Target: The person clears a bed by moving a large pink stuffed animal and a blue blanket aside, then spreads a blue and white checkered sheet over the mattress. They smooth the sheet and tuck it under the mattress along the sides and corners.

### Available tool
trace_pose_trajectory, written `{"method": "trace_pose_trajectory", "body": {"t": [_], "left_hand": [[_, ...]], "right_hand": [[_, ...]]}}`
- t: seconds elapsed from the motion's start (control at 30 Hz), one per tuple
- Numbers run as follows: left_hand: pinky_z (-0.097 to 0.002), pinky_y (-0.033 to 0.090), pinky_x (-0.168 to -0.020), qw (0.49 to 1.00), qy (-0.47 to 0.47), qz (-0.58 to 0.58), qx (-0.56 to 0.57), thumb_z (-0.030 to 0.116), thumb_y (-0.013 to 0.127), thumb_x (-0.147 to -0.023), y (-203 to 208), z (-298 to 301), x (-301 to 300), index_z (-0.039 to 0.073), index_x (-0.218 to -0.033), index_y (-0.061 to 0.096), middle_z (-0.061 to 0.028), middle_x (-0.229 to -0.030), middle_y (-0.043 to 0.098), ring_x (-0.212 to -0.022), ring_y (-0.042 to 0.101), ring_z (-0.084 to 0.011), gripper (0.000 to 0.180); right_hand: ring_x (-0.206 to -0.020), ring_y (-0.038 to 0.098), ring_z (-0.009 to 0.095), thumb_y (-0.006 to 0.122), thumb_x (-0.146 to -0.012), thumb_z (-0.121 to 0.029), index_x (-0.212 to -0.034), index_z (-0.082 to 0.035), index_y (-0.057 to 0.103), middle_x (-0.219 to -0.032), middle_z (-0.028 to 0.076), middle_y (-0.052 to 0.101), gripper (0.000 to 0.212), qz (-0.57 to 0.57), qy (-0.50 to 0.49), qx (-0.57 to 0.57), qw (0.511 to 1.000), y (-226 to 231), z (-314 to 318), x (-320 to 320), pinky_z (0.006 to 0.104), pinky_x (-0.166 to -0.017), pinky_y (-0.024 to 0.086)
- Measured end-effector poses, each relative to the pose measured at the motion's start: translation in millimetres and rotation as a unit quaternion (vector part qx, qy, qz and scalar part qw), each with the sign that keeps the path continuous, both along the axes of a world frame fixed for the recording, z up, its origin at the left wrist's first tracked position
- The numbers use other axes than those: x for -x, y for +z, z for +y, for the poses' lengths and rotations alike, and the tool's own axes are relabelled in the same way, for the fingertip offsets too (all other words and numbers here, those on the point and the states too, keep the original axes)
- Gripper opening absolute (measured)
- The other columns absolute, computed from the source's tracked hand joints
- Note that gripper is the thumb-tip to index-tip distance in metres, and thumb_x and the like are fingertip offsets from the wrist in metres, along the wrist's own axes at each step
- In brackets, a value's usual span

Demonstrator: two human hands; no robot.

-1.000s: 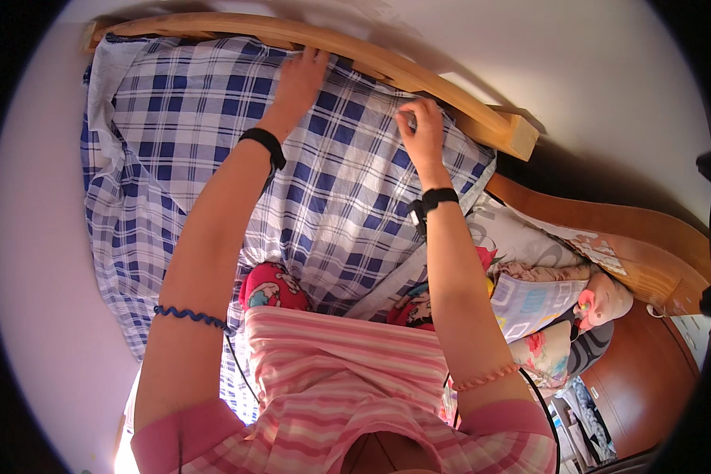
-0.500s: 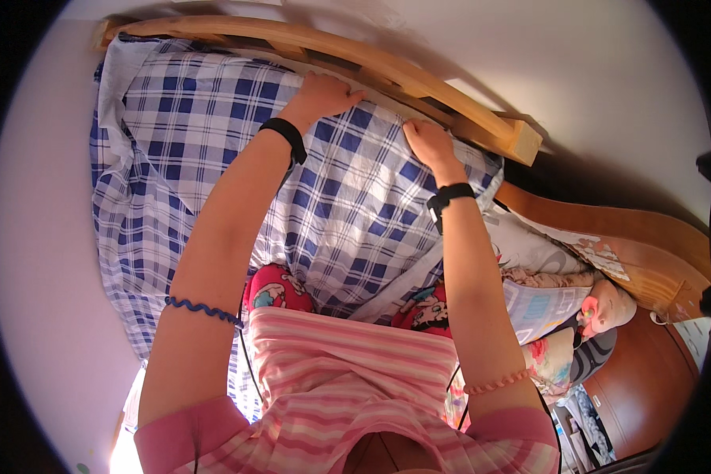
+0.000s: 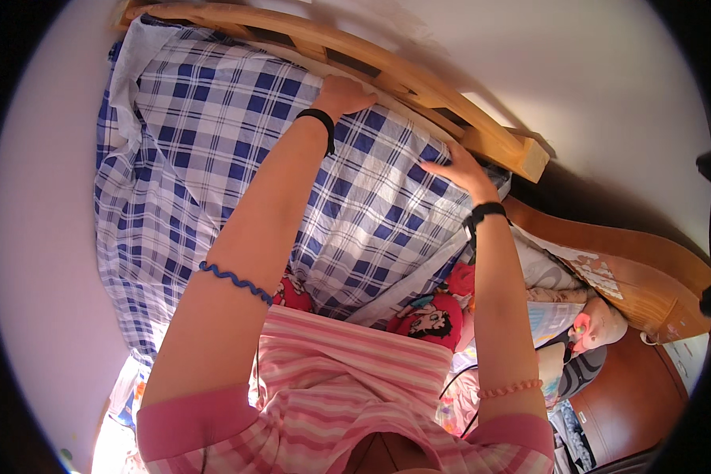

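On cloth [image 3: 213, 103], left hand [image 3: 345, 95] curls; right hand [image 3: 466, 172] splays.

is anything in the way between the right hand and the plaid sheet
Nothing visible: the right hand appears to touch the plaid sheet near its far edge, and the wooden rail lies beyond, not between them.

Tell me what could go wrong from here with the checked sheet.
The left hand and right hand are close to the wooden rail, so knuckles could get scraped on it.
The checked sheet might lie crooked or bunched: white fabric is folded at its upper left corner.
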State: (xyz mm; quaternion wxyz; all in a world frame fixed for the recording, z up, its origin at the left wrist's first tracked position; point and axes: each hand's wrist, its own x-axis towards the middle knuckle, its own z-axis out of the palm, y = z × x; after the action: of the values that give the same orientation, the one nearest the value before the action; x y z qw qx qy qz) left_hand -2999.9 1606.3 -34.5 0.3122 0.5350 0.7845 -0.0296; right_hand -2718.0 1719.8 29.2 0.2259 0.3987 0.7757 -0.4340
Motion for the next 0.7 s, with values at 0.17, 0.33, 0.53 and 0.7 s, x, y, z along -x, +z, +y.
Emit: {"method": "trace_pose_trajectory", "body": {"t": [0.17, 0.33, 0.53, 0.7], "left_hand": [[-0.0425, 0.042, -0.082, 0.996, 0.029, 0.069, -0.044, 0.054, 0.038, -0.087, 20, -10, -14, 0.004, -0.086, 0.070, -0.0148, -0.094, 0.067, -0.092, 0.062, -0.0277, 0.060], [-0.0436, 0.037, -0.090, 0.989, -0.061, 0.033, -0.132, 0.071, 0.044, -0.077, 23, -25, -10, 0.004, -0.098, 0.068, -0.0140, -0.100, 0.065, -0.099, 0.059, -0.0304, 0.074], [-0.0528, 0.030, -0.100, 0.954, -0.005, 0.190, -0.230, 0.064, 0.057, -0.074, 14, -45, -48, 0.007, -0.126, 0.050, -0.0152, -0.121, 0.052, -0.116, 0.044, -0.0335, 0.078], [-0.0511, 0.034, -0.100, 0.993, 0.112, -0.042, 0.013, 0.065, 0.061, -0.071, 80, -144, -276, -0.004, -0.138, 0.029, -0.0260, -0.135, 0.035, -0.129, 0.031, -0.0429, 0.100]], "right_hand": [[-0.123, 0.046, 0.028, 0.075, -0.068, -0.051, -0.135, -0.001, 0.041, -0.131, 0.017, 0.051, 0.091, -0.083, -0.093, 0.025, 0.992, 3, 17, -47, 0.0321, -0.102, 0.033], [-0.120, 0.049, 0.029, 0.080, -0.053, -0.056, -0.128, 0.002, 0.048, -0.127, 0.022, 0.052, 0.100, -0.166, 0.076, 0.017, 0.983, 6, 35, -51, 0.0337, -0.098, 0.039], [-0.095, 0.062, 0.035, 0.084, -0.045, -0.053, -0.106, 0.009, 0.058, -0.103, 0.024, 0.064, 0.090, -0.141, 0.121, -0.167, 0.968, 12, 15, -58, 0.0366, -0.084, 0.049], [-0.089, 0.065, 0.035, 0.085, -0.043, -0.055, -0.090, 0.007, 0.065, -0.094, 0.024, 0.066, 0.080, -0.107, 0.080, -0.177, 0.975, 11, 10, -71, 0.0380, -0.079, 0.051]]}}
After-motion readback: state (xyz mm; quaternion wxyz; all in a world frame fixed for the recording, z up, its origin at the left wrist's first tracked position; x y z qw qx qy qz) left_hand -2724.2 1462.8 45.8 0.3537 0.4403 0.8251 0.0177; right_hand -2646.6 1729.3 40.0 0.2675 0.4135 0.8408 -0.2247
